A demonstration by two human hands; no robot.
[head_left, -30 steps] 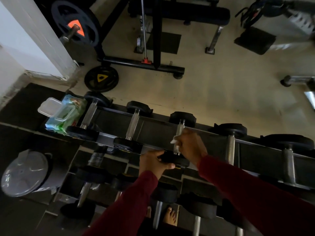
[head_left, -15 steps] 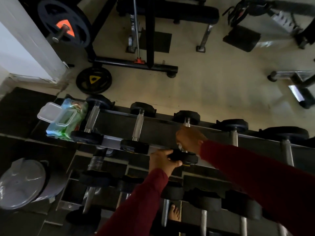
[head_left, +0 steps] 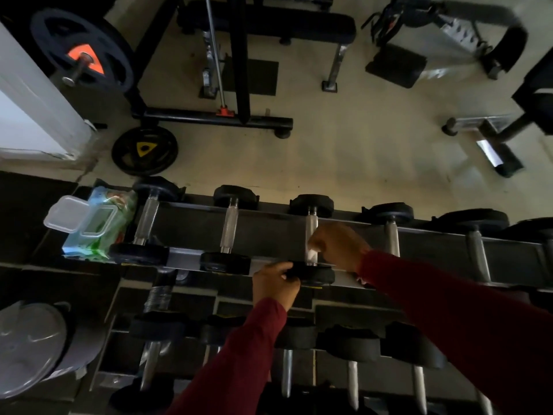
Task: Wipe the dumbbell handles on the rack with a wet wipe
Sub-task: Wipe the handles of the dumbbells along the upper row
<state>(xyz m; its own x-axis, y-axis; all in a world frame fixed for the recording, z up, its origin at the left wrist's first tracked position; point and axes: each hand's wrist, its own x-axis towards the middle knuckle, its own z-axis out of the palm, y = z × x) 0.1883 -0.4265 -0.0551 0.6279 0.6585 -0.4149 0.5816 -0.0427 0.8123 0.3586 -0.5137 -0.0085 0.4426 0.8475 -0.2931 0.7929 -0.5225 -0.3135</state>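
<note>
Several dumbbells lie across the top shelf of the black rack (head_left: 269,232). My right hand (head_left: 339,245) grips the lower part of the third dumbbell's chrome handle (head_left: 311,226) with a white wet wipe (head_left: 311,255) wrapped under its fingers. My left hand (head_left: 275,284) holds that dumbbell's near black head (head_left: 317,275). The wet wipe pack (head_left: 98,226), green and blue with its clear lid flipped open, sits at the shelf's left end.
More dumbbells fill the lower shelf (head_left: 353,345). A grey lidded bin (head_left: 30,345) stands at lower left. Beyond the rack, a plate (head_left: 145,151) leans by a black frame (head_left: 215,116), with benches on the pale floor.
My right hand slid up the handle toward the far head, then back down near the closer head. The left hand stayed on the near head. The camera shifted slightly.
</note>
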